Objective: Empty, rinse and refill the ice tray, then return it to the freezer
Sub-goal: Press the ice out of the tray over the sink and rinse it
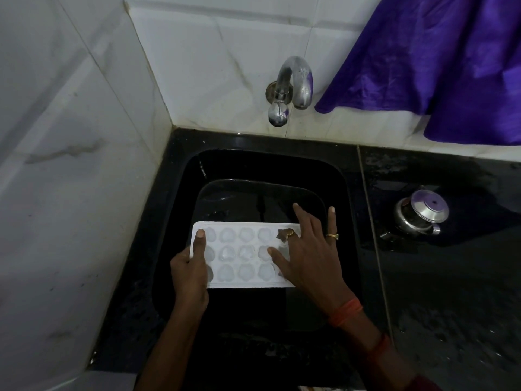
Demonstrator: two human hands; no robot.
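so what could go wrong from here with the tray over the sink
The white plastic ice tray is gripped only at its left end by the left hand. The right hand just lies flat on it, so it might tip or slip into the black sink. The purple cloth hangs close beside the chrome wall tap, so splashing could wet it.

No readable text — no labels, no numbers.

Free sink [253, 170] room behind ice tray [242, 255]; tap [296, 80] above, tiled wall [70, 165] left.
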